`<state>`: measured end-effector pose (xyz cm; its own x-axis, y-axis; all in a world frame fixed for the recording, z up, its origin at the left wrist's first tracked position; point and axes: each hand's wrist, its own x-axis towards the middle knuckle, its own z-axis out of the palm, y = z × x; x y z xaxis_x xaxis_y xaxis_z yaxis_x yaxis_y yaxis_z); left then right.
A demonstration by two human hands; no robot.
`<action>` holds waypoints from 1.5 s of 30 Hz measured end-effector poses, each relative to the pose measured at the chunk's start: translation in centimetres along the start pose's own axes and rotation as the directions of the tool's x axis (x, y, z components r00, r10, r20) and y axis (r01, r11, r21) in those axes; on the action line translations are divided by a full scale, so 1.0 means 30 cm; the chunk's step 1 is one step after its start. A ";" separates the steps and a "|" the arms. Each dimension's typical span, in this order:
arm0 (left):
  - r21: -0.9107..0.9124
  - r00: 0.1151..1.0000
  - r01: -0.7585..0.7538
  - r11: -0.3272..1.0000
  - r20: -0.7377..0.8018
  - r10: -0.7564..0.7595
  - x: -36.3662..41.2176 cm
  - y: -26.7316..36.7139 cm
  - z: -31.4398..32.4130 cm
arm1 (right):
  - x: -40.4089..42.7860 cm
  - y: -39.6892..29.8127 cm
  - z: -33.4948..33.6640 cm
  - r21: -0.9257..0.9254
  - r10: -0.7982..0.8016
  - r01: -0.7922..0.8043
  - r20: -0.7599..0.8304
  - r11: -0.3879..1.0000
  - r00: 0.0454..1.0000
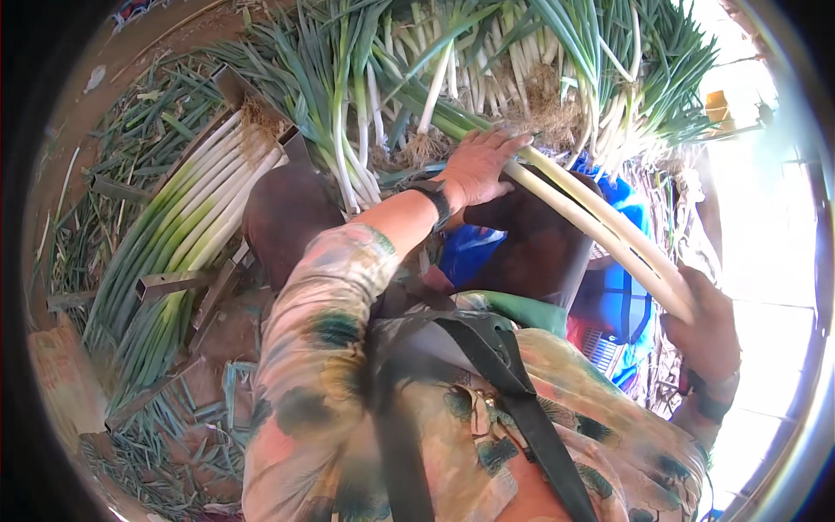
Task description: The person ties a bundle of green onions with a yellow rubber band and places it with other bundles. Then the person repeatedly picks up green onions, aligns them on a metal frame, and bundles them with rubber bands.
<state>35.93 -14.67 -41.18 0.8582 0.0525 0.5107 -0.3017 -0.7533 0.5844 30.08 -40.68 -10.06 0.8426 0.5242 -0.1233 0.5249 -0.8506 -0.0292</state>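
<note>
Two long green onion stalks (597, 225) stretch diagonally across my lap, pale along their lower length and green at the far left end. My left hand (481, 164) wraps over them near where the white turns green. The lower ends are in my right hand (708, 326), which is blurred and closed around them. The tips of these stalks run in among other onions and are hidden. To my left, a row of green onions (196, 196) lies side by side in a metal frame (173, 285), with roots at the upper end.
Piled green onions with leaves and roots (522, 72) stand in front of my knees. Cut leaves (176, 450) litter the ground at left. A blue plastic bag (616, 293) and a crate (600, 352) are at my right side. A wooden board (65, 378) lies at the far left.
</note>
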 end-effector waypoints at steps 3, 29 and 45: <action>-0.011 0.996 0.031 0.999 -0.079 -0.032 0.013 0.018 0.044 | -0.068 -0.005 -0.066 0.097 0.040 -0.043 0.035 0.994 0.999; 0.623 0.960 0.188 0.759 0.047 -0.277 -0.292 0.345 -0.838 | 0.329 -0.012 0.307 0.622 -0.337 0.011 0.409 0.783 0.848; 0.543 0.965 0.260 0.799 -0.184 -0.189 -0.450 0.157 -0.550 | 0.343 -0.025 0.435 0.623 -0.426 -0.474 0.777 0.622 0.463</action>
<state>16.06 -8.13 -34.93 0.8085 0.3133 0.4982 0.2074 -0.9439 0.2570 36.77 -35.16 -24.25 0.0728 0.5737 -0.8158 -0.1480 -0.8027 -0.5777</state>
